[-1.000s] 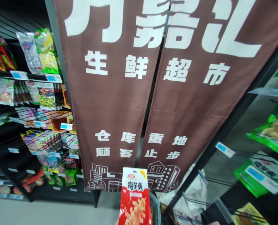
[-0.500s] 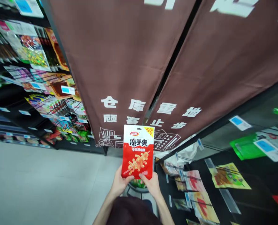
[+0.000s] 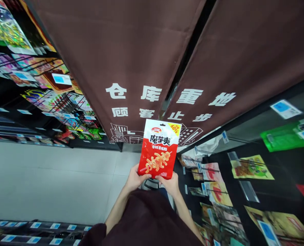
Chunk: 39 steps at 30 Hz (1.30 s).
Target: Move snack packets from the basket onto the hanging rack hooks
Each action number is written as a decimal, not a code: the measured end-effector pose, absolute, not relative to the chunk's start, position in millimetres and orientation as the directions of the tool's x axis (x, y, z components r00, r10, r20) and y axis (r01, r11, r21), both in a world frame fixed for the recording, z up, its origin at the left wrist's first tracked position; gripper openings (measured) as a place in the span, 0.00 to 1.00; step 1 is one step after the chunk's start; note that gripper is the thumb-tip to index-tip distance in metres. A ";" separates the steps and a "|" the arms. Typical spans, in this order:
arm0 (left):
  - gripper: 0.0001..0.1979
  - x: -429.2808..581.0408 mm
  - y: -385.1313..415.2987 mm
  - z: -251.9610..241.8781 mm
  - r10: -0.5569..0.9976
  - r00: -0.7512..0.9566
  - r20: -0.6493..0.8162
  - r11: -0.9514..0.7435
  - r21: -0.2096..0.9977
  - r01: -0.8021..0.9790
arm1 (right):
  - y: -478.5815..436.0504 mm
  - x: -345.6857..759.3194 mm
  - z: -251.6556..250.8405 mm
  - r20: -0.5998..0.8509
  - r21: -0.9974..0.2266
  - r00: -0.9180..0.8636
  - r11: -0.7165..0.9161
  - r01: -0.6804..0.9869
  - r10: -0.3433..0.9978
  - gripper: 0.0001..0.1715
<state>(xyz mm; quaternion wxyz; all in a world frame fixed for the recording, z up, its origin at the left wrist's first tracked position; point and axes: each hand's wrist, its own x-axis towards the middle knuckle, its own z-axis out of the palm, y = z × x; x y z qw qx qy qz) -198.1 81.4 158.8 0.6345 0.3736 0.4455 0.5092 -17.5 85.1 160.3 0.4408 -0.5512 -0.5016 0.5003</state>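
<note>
A red and white snack bag (image 3: pixel 159 150), printed with a skewer picture and a yellow 60% corner, is held upright in front of my body with its printed face towards me. My left hand (image 3: pixel 136 178) grips its lower left corner, thumb on the front. At the lower right corner my right hand (image 3: pixel 169 182) holds it the same way. The fingers behind the bag are hidden. Beneath the hands, part of a round object with dark lines (image 3: pixel 150 184) shows, mostly covered.
A brown split curtain (image 3: pixel 121 44) with white lettering hangs ahead. Racks of hanging snack packets (image 3: pixel 54 99) stand on the left, and a dark rack with packets (image 3: pixel 218 191) is close on the right. Pale floor tiles (image 3: pixel 85 184) lie left; a low shelf edge with price tags (image 3: pixel 39 232) runs behind.
The bag has come nearer, tilting slightly clockwise, and sits a little higher and further right in view. Both hands keep hold of it. My view has tipped further down.
</note>
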 end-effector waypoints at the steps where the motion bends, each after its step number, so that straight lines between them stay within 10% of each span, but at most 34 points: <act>1: 0.26 -199.5 82.2 162.0 0.978 0.090 -0.186 0.204 0.937 -0.282 | 84.8 -18.0 161.7 -0.103 -0.989 0.012 -0.104 0.109 0.995 0.19; 39: 0.31 -199.0 71.6 140.6 0.984 0.004 -0.179 0.173 0.948 -0.266 | 72.7 -24.6 172.3 0.137 -0.904 -0.010 0.129 0.408 0.991 0.16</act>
